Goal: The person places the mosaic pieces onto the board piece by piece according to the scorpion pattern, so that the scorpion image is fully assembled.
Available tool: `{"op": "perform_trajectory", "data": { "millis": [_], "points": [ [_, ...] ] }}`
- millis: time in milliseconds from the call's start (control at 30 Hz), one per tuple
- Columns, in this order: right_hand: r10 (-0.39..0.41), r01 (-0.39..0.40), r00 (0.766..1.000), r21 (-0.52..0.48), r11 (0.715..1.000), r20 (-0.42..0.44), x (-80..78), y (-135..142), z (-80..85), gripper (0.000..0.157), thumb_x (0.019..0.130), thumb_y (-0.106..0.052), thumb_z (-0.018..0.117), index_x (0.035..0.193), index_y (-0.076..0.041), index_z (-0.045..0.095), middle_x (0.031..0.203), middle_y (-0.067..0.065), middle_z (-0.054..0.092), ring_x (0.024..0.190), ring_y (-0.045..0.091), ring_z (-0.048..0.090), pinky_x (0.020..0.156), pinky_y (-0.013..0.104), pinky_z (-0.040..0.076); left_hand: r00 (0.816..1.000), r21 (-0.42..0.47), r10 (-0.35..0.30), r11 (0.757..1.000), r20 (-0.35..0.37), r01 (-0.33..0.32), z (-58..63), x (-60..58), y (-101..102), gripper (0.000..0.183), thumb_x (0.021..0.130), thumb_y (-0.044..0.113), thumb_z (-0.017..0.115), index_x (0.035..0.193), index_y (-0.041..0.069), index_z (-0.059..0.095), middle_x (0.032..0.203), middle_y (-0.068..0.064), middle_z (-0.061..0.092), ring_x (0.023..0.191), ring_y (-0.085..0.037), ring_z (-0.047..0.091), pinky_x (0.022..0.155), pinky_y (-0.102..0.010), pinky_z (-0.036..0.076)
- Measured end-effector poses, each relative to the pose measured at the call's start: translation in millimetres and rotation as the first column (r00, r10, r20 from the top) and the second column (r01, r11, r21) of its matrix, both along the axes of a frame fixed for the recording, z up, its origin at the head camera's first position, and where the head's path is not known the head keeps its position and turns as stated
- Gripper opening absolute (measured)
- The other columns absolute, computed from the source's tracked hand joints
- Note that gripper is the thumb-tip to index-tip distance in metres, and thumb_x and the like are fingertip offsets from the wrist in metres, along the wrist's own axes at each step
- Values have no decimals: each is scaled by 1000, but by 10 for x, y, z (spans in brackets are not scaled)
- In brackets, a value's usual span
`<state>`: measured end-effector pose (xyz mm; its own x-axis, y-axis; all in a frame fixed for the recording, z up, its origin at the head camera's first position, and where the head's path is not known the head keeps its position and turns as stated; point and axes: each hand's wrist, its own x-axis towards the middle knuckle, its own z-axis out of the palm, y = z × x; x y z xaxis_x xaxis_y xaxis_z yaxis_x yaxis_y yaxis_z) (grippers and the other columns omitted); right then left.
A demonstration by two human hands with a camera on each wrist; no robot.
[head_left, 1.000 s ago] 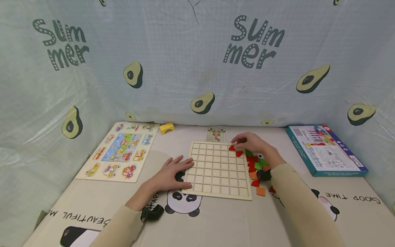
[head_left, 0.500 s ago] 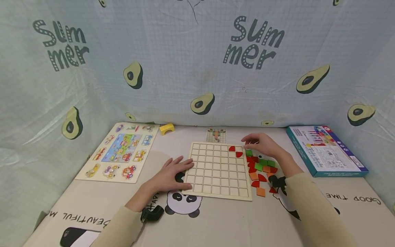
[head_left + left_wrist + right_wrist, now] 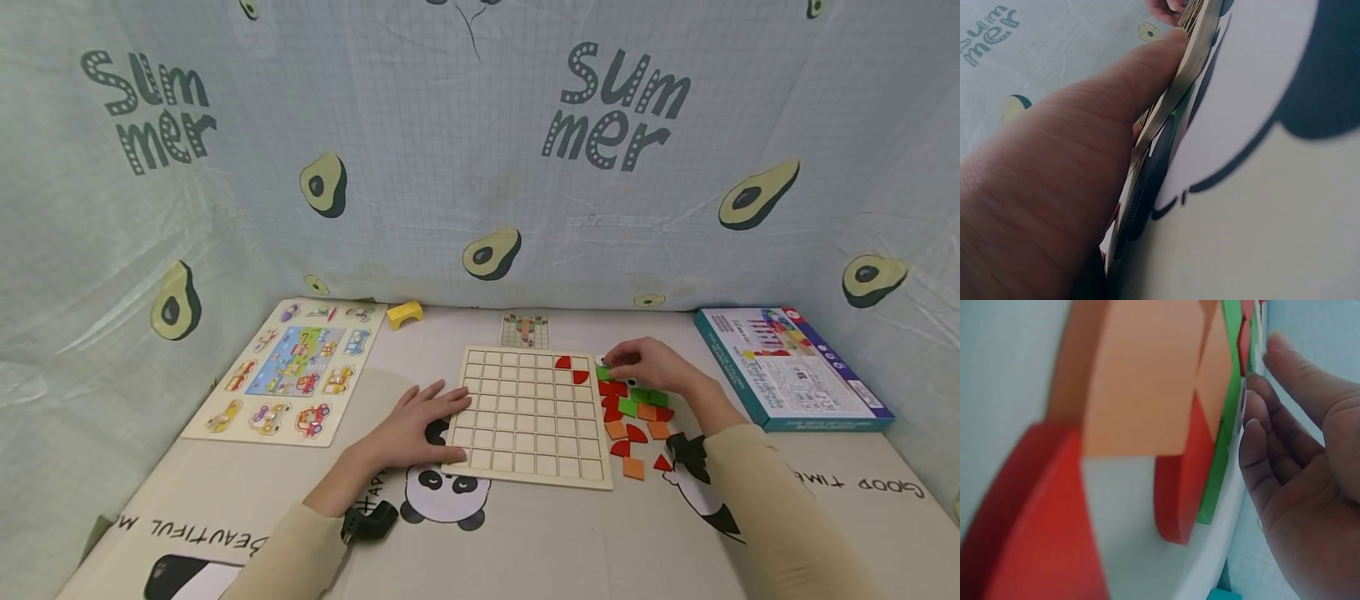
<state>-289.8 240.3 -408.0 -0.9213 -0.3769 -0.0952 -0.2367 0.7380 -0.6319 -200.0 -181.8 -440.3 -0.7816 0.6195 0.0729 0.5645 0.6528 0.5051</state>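
A pale wooden grid board (image 3: 525, 417) lies in the head view, with two red quarter-circle tiles (image 3: 581, 377) in cells near its top right corner. My left hand (image 3: 416, 425) rests along the board's left edge, fingers spread; in the left wrist view the thumb (image 3: 1147, 69) touches the board's rim. My right hand (image 3: 645, 364) is over the far end of the loose tiles right of the board, near a green tile (image 3: 603, 373) and a small white piece. Its thumb stands apart from its bent fingers in the right wrist view, and nothing is plainly held.
Loose red, green and orange tiles (image 3: 633, 468) lie along the board's right side. A small pattern card (image 3: 525, 331) sits behind the board. A picture puzzle (image 3: 281, 371) is at left, a yellow arch block (image 3: 405, 314) behind it, and a flat box (image 3: 795, 367) at right.
My right hand has left the red tiles at the board's top right corner and moved right, then down toward the loose tiles. The left hand has stayed in place.
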Motion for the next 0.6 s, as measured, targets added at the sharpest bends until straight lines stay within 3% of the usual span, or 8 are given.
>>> {"op": "perform_trajectory", "data": {
  "millis": [333,600],
  "points": [
    [-8,7,1000,58,998,3,-10,-56,13,26,95,-13,72,116,1,70,109,14,67,95,29,56,90,46,50,1000,1,5,1000,6,-5,-11,-11,-7,83,86,54,75,153,14,47,160,0,37,152,-35,14,118,-60,4],
    [3,-3,1000,36,999,1,-27,-71,-18,17,94,-11,73,107,-2,69,99,8,65,89,25,54,83,39,49,1000,-2,6,1000,7,-6,-22,-14,-13,84,85,54,75,153,14,46,160,0,37,152,-34,14,119,-59,3]
  ]
}}
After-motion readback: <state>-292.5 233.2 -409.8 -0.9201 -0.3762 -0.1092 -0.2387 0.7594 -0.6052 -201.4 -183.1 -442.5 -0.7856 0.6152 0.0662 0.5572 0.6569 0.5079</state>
